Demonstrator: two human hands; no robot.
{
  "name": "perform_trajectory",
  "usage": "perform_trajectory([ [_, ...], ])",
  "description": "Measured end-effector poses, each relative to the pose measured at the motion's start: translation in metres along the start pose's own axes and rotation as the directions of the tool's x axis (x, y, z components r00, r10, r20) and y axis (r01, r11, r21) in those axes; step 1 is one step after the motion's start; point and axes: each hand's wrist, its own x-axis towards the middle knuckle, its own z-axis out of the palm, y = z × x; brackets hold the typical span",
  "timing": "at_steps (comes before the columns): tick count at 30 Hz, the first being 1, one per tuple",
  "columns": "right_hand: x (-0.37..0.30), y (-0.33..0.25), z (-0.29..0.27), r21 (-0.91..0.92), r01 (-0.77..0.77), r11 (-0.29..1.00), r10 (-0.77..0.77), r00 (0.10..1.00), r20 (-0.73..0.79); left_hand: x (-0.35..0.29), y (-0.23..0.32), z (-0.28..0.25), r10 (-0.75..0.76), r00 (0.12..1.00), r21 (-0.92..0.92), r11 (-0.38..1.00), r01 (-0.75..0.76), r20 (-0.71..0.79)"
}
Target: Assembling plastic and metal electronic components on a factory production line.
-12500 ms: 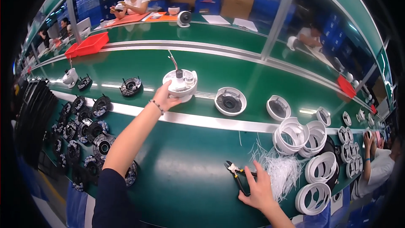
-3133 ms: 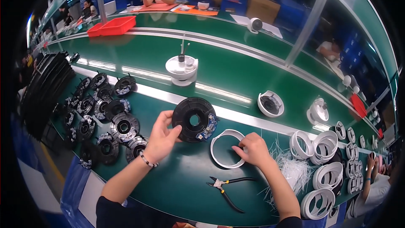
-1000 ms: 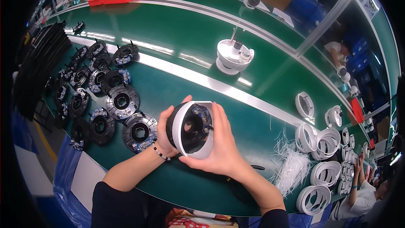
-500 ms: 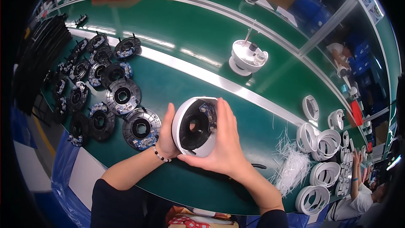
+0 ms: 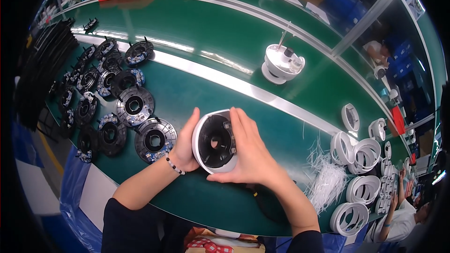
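Both my hands hold a white, rounded plastic housing (image 5: 198,157) with a black round disc (image 5: 214,147) set inside it. An opening in the disc's middle lets skin show through. My left hand (image 5: 185,147) wraps the housing's left side, thumb pointing up, a beaded bracelet at the wrist. My right hand (image 5: 253,154) presses its fingers over the right rim, with the thumb along the lower edge. The right fingers hide part of the disc. Just left of my left hand lies a black disc with a blue circuit board (image 5: 154,141).
Several similar black discs (image 5: 134,105) cover the table's left side. At the right are white rings (image 5: 366,155) and a pile of thin white strips (image 5: 326,185). A white bowl-shaped unit (image 5: 282,63) stands beyond the metal rail. A dark object (image 5: 269,206) lies below my right forearm.
The housing has turned slightly between my hands, and my right hand has shifted left over its rim. Beyond the rail, the white bowl-shaped unit now appears farther right.
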Motion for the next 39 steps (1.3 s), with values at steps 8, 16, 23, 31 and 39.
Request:
perform_trajectory([
  [8, 0.000, 0.017, 0.026, 0.167, 0.137, 0.976, -0.075, 0.941, -0.331, 0.003, 0.016, 0.015, 0.014, 1.000, -0.007, 1.000, -0.014, -0.022],
  [16, -0.026, 0.024, -0.003, -0.024, -0.052, 0.998, 0.035, 0.879, -0.476, 0.106, 0.053, 0.003, 0.158, 0.982, 0.104, 0.984, -0.147, -0.107],
  [23, -0.145, 0.011, -0.007, -0.354, -0.248, 0.902, 0.329, 0.925, 0.190, 0.215, 0.112, -0.074, 0.420, 0.819, 0.272, 0.903, -0.334, -0.390],
  [31, -0.191, 0.039, -0.012, -0.359, -0.225, 0.906, 0.235, 0.972, -0.016, 0.259, 0.134, -0.060, 0.877, 0.433, 0.934, 0.046, 0.355, -0.208],
  [39, -0.208, 0.049, -0.003, -0.153, -0.523, 0.839, 0.439, 0.815, -0.379, 0.273, -0.015, 0.092, 0.596, 0.782, 0.979, -0.187, -0.085, 0.182],
])
